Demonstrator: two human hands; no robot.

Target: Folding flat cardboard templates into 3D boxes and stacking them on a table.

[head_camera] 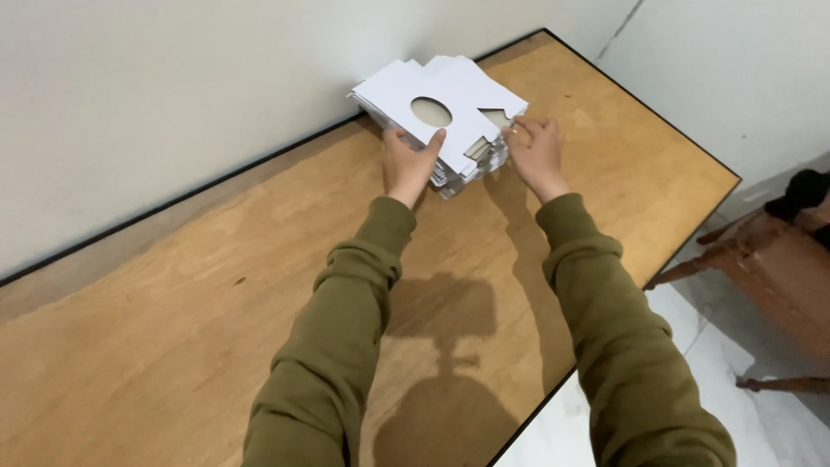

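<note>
Up against the wall on the wooden table (pixel 216 285), the left hand (pixel 406 164) grips the stack of white die-cut cards (pixel 445 108), thumb on top. The right hand (pixel 538 154) pinches its near-right corner. The cards look light, stiff and slippery; holding both edges seems safest.

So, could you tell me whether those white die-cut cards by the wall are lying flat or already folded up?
Flat and unfolded: the white cards lie stacked on the wooden table, both hands at the stack's edges.
</note>
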